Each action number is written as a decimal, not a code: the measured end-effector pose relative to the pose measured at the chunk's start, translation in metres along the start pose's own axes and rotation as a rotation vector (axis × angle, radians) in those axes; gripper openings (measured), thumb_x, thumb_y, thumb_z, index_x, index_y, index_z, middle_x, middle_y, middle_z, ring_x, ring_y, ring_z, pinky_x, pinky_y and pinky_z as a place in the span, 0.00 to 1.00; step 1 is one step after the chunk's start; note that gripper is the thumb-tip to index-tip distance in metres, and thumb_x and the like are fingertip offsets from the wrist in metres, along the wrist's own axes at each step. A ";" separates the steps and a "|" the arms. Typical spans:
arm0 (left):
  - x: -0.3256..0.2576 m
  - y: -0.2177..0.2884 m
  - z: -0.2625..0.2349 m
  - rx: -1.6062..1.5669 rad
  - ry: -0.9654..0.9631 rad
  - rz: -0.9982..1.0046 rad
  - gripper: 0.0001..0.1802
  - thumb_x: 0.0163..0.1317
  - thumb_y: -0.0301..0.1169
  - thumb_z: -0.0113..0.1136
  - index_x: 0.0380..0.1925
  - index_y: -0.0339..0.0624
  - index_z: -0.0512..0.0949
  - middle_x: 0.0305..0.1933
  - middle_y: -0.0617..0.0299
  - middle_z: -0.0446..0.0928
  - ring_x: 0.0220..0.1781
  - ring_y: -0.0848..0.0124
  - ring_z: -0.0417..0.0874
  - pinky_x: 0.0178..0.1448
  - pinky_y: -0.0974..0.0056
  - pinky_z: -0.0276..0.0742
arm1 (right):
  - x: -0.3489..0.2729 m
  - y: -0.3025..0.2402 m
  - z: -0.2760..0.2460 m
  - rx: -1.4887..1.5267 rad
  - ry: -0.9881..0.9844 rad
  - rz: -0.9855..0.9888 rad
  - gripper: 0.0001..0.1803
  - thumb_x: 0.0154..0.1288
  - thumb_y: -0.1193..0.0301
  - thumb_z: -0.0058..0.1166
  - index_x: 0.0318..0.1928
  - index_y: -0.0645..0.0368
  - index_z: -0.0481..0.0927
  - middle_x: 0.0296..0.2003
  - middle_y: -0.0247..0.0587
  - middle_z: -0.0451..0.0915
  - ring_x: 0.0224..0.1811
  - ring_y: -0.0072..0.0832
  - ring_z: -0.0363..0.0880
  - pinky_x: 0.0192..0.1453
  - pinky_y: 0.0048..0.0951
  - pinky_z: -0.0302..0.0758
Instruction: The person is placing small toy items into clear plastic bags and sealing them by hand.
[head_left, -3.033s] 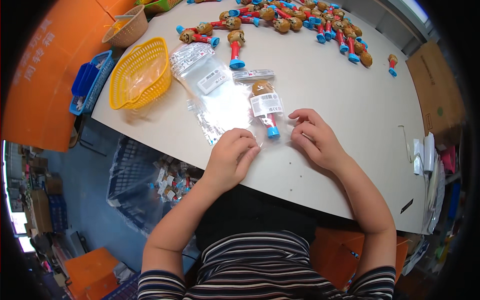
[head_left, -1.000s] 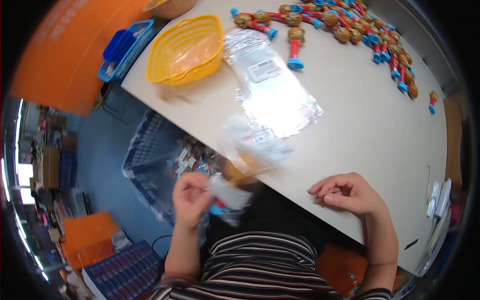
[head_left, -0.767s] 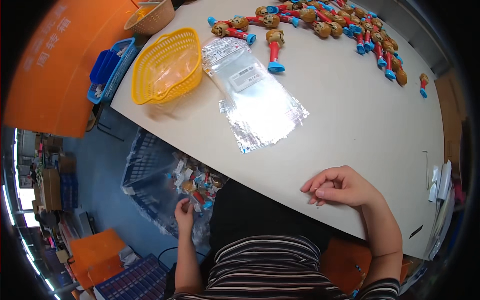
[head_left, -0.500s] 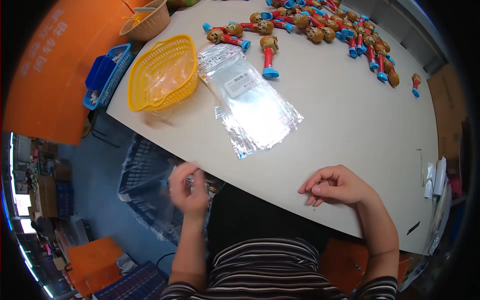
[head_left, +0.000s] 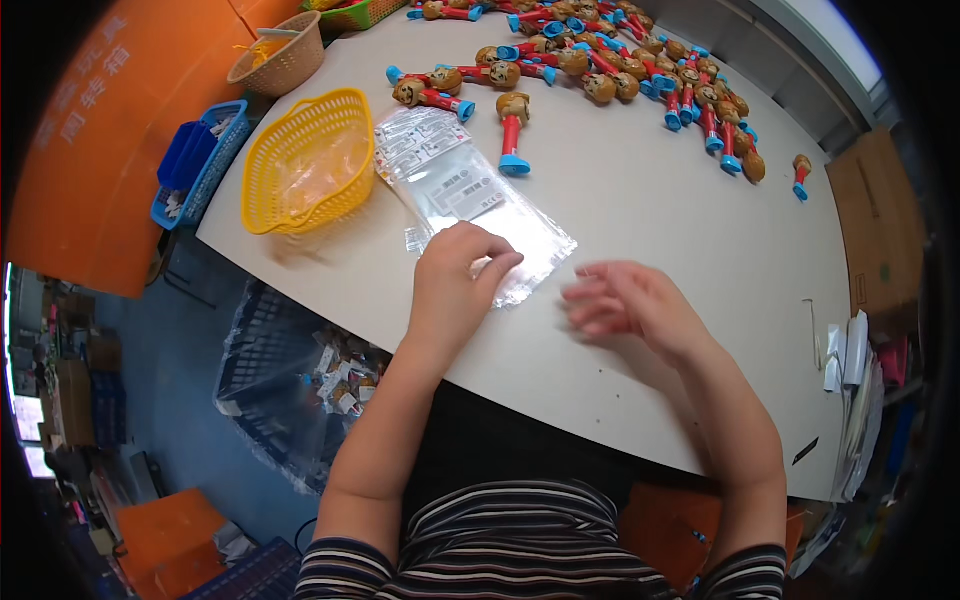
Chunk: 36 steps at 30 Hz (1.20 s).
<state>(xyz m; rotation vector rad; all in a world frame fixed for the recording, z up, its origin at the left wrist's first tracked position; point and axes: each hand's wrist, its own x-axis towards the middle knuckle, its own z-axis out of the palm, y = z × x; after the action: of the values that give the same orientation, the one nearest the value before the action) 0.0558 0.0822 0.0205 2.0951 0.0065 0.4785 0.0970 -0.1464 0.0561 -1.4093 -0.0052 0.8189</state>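
Note:
A stack of flat, shiny clear plastic bags (head_left: 440, 160) with printed tops lies on the table in front of me. My left hand (head_left: 460, 275) is over the near end of the stack, thumb and fingers closed on the top bag; the fingertips are partly hidden. To its right my right hand (head_left: 630, 305) hovers a little above the table, holding nothing, its fingers apart and slightly blurred. One toy figure dispenser (head_left: 513, 133), with a brown-haired head, red stem and blue foot, lies beside the bags' far end.
Many similar figures (head_left: 690, 90) are heaped at the far side. A yellow basket (head_left: 258, 160) stands left, near a blue basket (head_left: 235, 130) and a tan basket (head_left: 290, 68). Below the table edge, a lined blue crate (head_left: 245, 370) holds packed items. A cardboard box (head_left: 880, 230) is right.
My left hand has come up from beyond the table edge onto the bags, and the top bag has slid slightly, showing a second label. My right hand has moved farther in and opened.

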 end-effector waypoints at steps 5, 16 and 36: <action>-0.009 0.004 0.002 0.140 -0.058 0.160 0.08 0.52 0.29 0.71 0.30 0.39 0.82 0.32 0.57 0.78 0.39 0.57 0.79 0.44 0.57 0.74 | 0.047 -0.016 0.015 -0.035 -0.020 0.155 0.16 0.71 0.65 0.56 0.43 0.69 0.81 0.38 0.44 0.84 0.36 0.28 0.85 0.39 0.25 0.85; -0.016 0.013 0.011 0.275 0.024 0.048 0.10 0.56 0.27 0.64 0.37 0.34 0.81 0.35 0.50 0.81 0.40 0.53 0.82 0.46 0.56 0.77 | 0.060 0.004 0.054 -0.406 0.136 -0.286 0.19 0.70 0.64 0.59 0.24 0.59 0.71 0.21 0.32 0.76 0.23 0.15 0.75 0.26 0.19 0.73; -0.008 -0.013 0.017 0.492 0.030 0.096 0.06 0.56 0.23 0.62 0.34 0.40 0.77 0.31 0.54 0.77 0.36 0.55 0.78 0.43 0.54 0.73 | 0.158 -0.029 0.050 -1.165 0.656 -0.769 0.23 0.63 0.56 0.62 0.46 0.64 0.78 0.32 0.50 0.82 0.37 0.45 0.82 0.43 0.37 0.78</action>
<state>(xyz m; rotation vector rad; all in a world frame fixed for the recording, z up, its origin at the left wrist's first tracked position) 0.0568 0.0735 -0.0007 2.5780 0.0450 0.6129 0.2037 -0.0215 0.0191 -2.4557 -0.5596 -0.4378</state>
